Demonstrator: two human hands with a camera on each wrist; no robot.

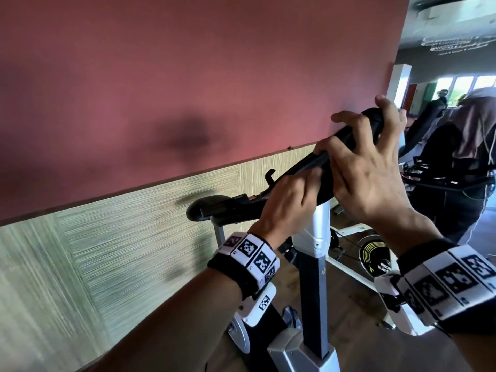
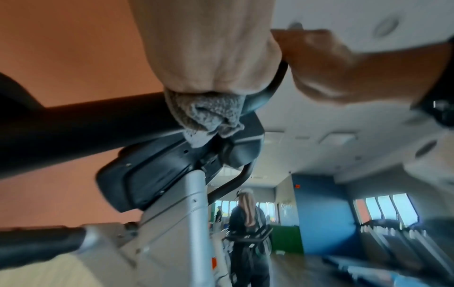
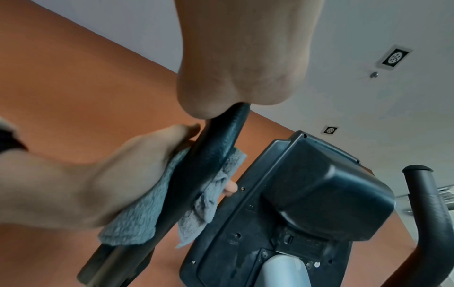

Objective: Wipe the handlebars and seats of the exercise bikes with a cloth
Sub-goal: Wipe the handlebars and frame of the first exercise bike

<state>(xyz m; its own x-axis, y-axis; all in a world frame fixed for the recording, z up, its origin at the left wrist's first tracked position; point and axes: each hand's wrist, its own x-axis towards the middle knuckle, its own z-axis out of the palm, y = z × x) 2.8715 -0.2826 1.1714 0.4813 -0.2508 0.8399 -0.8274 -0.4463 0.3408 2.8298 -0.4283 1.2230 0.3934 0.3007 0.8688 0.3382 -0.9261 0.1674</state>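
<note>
While left hand (image 1: 287,200) fingers wrap fuzzy grey cloth (image 3: 137,219) around the textured black handlebar (image 3: 211,155), right hand (image 1: 367,170) grips bare bar just beyond.

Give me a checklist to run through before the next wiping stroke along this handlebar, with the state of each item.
1. Cloth in hand: ok. The left hand grips the grey cloth.
2. Cloth on the bar: ok. It wraps round the black handlebar, showing on both sides of it.
3. Bar steadied: ok. The right hand holds the handlebar further up, near its end.
4. Room for the stroke: not ok upward, the right hand lies directly ahead of the cloth on the bar.
5. Console clear of the cloth: ok, but close.
6. Cloth damp or clean enough: cannot tell.
</note>
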